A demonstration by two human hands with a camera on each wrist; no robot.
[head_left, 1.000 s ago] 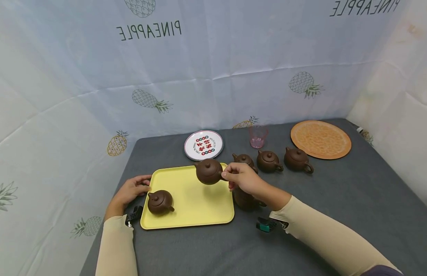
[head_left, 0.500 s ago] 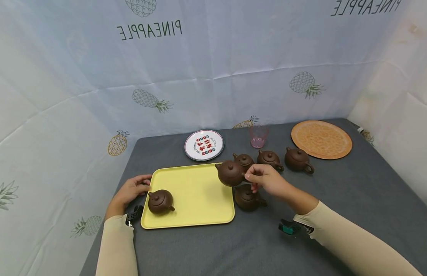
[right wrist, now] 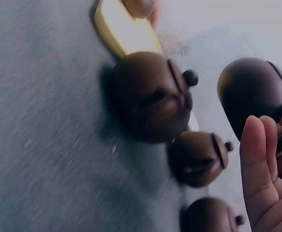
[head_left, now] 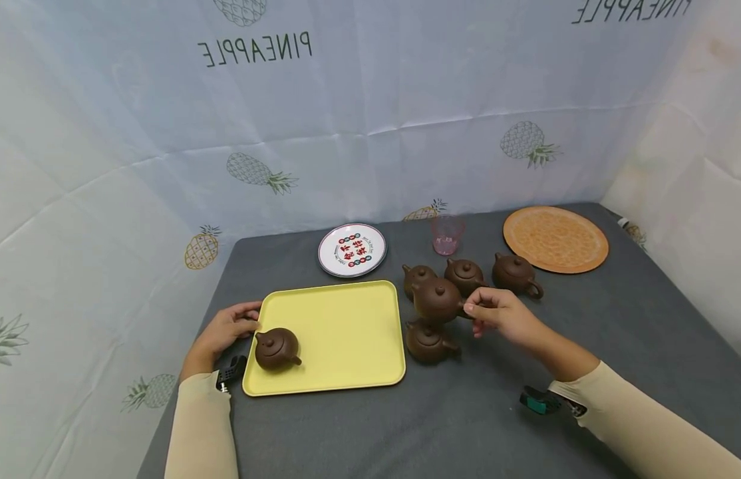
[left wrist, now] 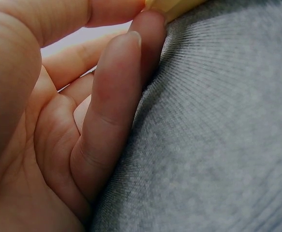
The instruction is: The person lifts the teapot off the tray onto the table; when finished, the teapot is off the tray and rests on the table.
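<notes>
Head view: our R hand (head_left: 507, 316) pinches a raised pot (head_left: 436, 299); L hand (head_left: 228, 326), fingers relaxed, touches tray (head_left: 352, 346). 1 pot (head_left: 276, 349) on it, 4 others (head_left: 511, 271) on table (head_left: 358, 432).

From where I stand, the hanging cloth (head_left: 370, 96) behind the table carries the word PINEAPPLE (head_left: 255, 50) in dark capitals, mirrored, so it runs right to left. A second copy (head_left: 630, 11) sits higher on the right, partly cut off at the top. The white plate (head_left: 326, 260) bears red characters (head_left: 353, 250), apparently Chinese, with tiny lettering at either side; I can't make out either. Pale marks (head_left: 445, 241) on the pink glass (head_left: 447, 229) are too small to read.
</notes>
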